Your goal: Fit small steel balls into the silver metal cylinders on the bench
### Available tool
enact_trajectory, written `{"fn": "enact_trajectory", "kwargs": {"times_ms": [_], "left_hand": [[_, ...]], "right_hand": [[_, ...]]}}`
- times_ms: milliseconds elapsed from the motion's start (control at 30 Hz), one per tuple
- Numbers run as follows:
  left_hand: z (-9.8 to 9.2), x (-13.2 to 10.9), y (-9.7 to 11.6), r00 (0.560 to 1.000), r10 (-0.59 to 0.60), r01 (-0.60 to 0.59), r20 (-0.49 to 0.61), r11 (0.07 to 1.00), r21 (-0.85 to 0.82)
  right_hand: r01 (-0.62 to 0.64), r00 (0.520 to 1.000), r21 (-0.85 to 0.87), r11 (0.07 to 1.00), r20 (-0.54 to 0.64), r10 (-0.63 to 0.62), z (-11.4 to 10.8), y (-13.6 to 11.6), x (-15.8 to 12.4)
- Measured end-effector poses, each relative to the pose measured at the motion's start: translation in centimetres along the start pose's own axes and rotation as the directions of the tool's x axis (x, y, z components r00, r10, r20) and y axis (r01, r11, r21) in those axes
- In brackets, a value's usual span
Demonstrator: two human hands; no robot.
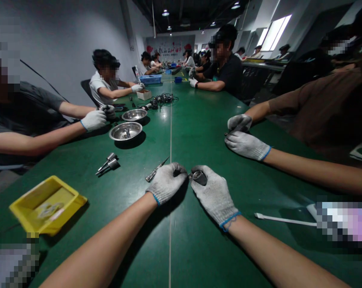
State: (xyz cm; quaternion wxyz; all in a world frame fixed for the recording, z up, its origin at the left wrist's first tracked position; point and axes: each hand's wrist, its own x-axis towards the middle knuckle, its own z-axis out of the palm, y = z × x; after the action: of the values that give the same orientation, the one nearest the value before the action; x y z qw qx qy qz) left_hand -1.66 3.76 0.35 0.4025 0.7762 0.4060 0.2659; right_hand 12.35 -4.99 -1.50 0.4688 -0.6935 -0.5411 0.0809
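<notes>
Both my hands wear white knit gloves and meet at the middle of the green table. My left hand is closed around a slim metal tool whose silver shaft sticks out to the upper left. My right hand is closed on a small dark metal part, held against the left hand's fist. Both forearms are bare and rest low over the table.
A yellow tray sits at the near left. Loose metal tools and two steel bowls lie further left. A co-worker's gloved hands work at the right, another's at the left. A white cable lies near right.
</notes>
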Motion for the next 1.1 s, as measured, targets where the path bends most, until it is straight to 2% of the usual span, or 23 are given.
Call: {"fn": "enact_trajectory", "kwargs": {"times_ms": [167, 367, 567, 833, 1100], "left_hand": [[0.11, -0.31, 0.15, 0.999, 0.044, -0.045, 0.012, 0.983, 0.177], [0.23, -0.44, 0.11, 0.996, 0.078, -0.087, 0.045, 0.964, 0.253], [0.2, -0.37, -0.24, 0.995, 0.096, -0.1, 0.029, 0.976, 0.195], [0.17, -0.34, -0.39, 0.993, 0.118, -0.117, -0.001, 0.988, 0.1], [-0.12, -0.11, -0.6, 0.994, 0.105, -0.107, 0.018, 0.989, 0.098]], "right_hand": [[0.015, 1.0, -0.102, 0.995, 0.024, -0.013, 0.11, 0.2, 0.03], [0.001, 0.993, -0.227, 0.974, 0.113, 0.025, -0.21, 0.06, 0.12], [-0.001, 0.99, -0.238, 0.971, 0.136, 0.034, -0.34, 0.02, 0.21], [0.013, 0.994, -0.238, 0.971, 0.109, 0.014, -0.24, 0.28, 0.18], [0.01, 0.992, -0.239, 0.971, 0.125, 0.021, -0.16, 0.14, 0.12]]}}
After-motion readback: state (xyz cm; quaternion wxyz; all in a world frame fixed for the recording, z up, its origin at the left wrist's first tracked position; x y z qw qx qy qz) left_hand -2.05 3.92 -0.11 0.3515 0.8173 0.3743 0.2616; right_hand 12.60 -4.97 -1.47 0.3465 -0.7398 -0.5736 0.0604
